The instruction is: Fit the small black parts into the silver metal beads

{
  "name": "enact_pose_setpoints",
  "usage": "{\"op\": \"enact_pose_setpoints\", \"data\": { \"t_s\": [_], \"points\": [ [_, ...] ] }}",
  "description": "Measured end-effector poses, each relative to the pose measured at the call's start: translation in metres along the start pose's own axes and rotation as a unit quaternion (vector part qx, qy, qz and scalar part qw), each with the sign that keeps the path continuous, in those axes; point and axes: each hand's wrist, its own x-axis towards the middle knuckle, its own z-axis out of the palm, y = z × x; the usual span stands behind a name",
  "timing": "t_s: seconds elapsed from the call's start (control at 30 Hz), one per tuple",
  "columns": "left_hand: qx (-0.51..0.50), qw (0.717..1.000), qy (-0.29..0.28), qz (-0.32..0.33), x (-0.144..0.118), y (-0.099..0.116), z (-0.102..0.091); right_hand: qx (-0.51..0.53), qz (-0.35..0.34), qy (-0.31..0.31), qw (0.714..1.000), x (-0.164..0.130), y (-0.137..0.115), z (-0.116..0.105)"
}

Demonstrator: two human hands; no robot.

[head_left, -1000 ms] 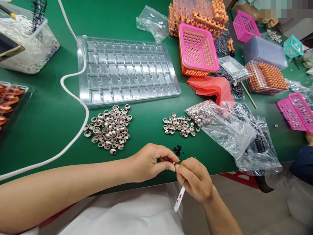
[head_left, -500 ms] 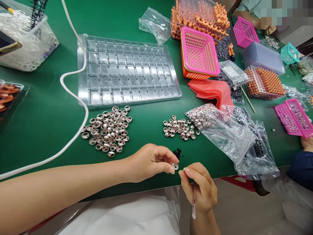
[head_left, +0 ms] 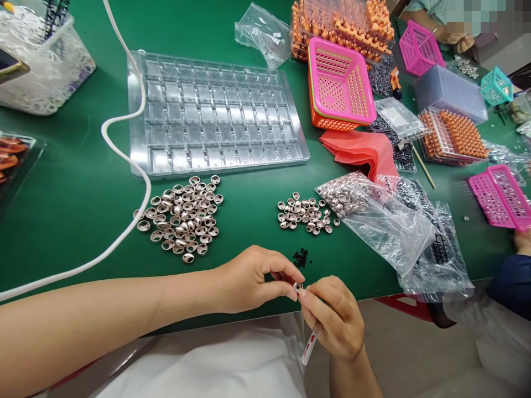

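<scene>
Green matting covers your workbench [head_left: 83, 182], and you can take the clear compartment tray [head_left: 215, 113] lying on it as your landmark. Your left hand [head_left: 249, 279] sits well in front of the tray, near the bench's front edge, its thumb and forefinger pressed together on a small metal ring [head_left: 297, 286]. Your right hand [head_left: 334, 318] meets it from the right, fingers closed around a thin white stick [head_left: 310, 344] whose upper end touches the ring. Just behind your fingertips lies a little clump of black bits [head_left: 301, 257]. Between that clump and the tray are two heaps of the same rings: the larger pile [head_left: 182, 218] in front of the tray's left half, the smaller pile [head_left: 305, 214] in front of its right corner. To the right of the small pile, a clear bag of rings [head_left: 365, 207] lies open. Right of the tray stands a pink basket [head_left: 340, 85] on an orange one, and a white hose [head_left: 124, 160] curls past the tray's left edge.
</scene>
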Motion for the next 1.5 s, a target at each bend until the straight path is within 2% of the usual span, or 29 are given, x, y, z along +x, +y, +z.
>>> {"op": "enact_pose_setpoints", "data": {
  "t_s": [0.17,0.43,0.77,0.93,1.03,1.17,1.23,1.33,1.4,1.5],
  "points": [
    [0.053,0.994,-0.001,0.099,-0.002,-0.004,0.003,-0.012,-0.03,-0.042,0.999,-0.004,0.003,-0.004],
    [0.099,0.979,0.005,0.177,-0.004,-0.002,0.005,0.0,-0.067,-0.078,0.995,-0.002,0.001,-0.009],
    [0.106,0.977,0.003,0.184,-0.007,0.007,0.007,-0.009,-0.093,-0.05,0.994,0.013,-0.003,-0.007],
    [0.101,0.977,0.016,0.185,-0.007,0.006,0.006,0.023,-0.087,-0.027,0.996,0.016,0.0,-0.002],
    [0.089,0.983,0.018,0.16,-0.005,0.004,0.005,0.029,-0.067,-0.037,0.997,0.019,0.003,0.0],
    [0.042,0.997,0.028,0.054,-0.003,0.003,0.004,0.022,-0.041,-0.034,0.998,0.023,0.005,0.001],
    [-0.022,0.999,0.031,-0.02,-0.001,0.005,0.004,0.025,-0.023,-0.006,0.999,0.022,0.004,0.001],
    [-0.143,0.984,0.028,-0.105,0.0,0.008,0.004,0.048,0.025,0.054,0.997,0.016,0.002,0.003],
    [-0.192,0.972,0.028,-0.133,0.001,0.008,0.004,0.078,0.069,0.089,0.991,0.01,-0.001,0.004],
    [-0.215,0.964,0.036,-0.153,0.001,0.007,0.003,0.112,0.164,0.118,0.973,-0.001,-0.006,0.003]
  ]
}}
